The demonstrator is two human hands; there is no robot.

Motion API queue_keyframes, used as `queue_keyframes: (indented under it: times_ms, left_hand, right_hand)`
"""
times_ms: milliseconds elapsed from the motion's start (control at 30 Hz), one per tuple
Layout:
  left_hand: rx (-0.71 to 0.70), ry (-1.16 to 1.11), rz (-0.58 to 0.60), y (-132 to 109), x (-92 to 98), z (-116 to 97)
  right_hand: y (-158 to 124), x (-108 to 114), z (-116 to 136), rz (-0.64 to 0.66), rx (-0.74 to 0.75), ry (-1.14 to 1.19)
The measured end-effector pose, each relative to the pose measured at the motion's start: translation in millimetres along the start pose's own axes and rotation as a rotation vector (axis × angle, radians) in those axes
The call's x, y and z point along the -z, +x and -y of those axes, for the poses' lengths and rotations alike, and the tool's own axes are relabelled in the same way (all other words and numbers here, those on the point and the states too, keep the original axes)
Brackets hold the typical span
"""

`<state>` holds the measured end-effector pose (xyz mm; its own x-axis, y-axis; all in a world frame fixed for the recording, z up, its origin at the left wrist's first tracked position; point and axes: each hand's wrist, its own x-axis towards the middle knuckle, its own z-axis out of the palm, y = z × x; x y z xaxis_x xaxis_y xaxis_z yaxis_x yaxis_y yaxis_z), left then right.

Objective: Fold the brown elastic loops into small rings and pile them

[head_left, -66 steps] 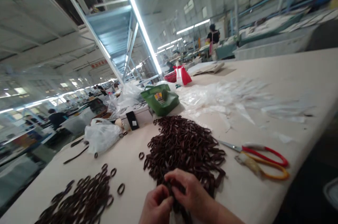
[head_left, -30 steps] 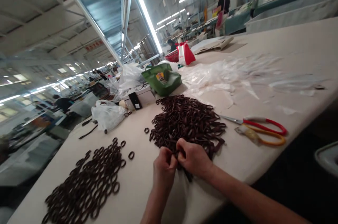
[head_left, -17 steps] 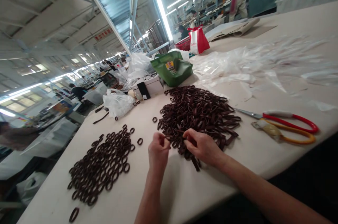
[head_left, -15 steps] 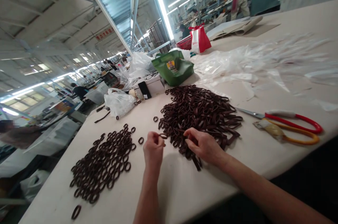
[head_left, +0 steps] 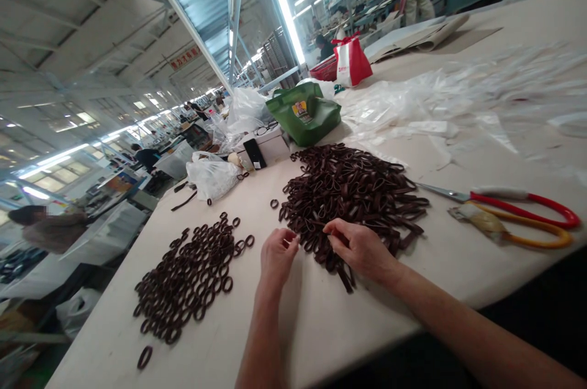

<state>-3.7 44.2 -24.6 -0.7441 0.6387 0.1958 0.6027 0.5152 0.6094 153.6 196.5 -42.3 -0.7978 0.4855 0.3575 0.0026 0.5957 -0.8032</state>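
Note:
My left hand (head_left: 277, 251) hovers above the table, just left of a heap of dark brown strap loops (head_left: 353, 193). Its fingers are curled together; what they hold, if anything, is hidden. At the near edge of that heap is my right hand (head_left: 360, 248), thumb and forefinger pinched on a brown strap loop. A spread of small dark brown rings (head_left: 183, 279) lies on the table to the left. One ring (head_left: 274, 203) sits apart, between the two piles.
Red-and-yellow-handled scissors (head_left: 509, 211) lie right of the heap. Behind it stand a green bag (head_left: 302, 114), a red-and-white bag (head_left: 352, 63) and a box with a phone (head_left: 254, 153) against it. Clear plastic film (head_left: 413, 98) covers the back right. A white plastic bag (head_left: 213, 175) rests back left.
The view has shifted slightly. A brown ring that showed at my left fingertips is out of sight. My right hand stays at the heap's near edge.

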Motion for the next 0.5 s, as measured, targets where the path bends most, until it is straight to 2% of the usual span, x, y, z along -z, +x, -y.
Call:
queue_keyframes:
  times_ms: [100, 267, 500]
  left_hand:
    - [-0.013, 0.033, 0.078, 1, -11.7, -9]
    - [0.055, 0.021, 0.065, 1, -11.5, -6]
    - [0.087, -0.327, 0.118, -3, -19.0, -8]
  right_hand:
    - [0, 0, 1, 0.01, 0.01, -0.004]
    - [-1, 1, 2, 0.026, 0.031, 0.008]
    - [-1, 0, 0, 0.017, 0.027, 0.097]
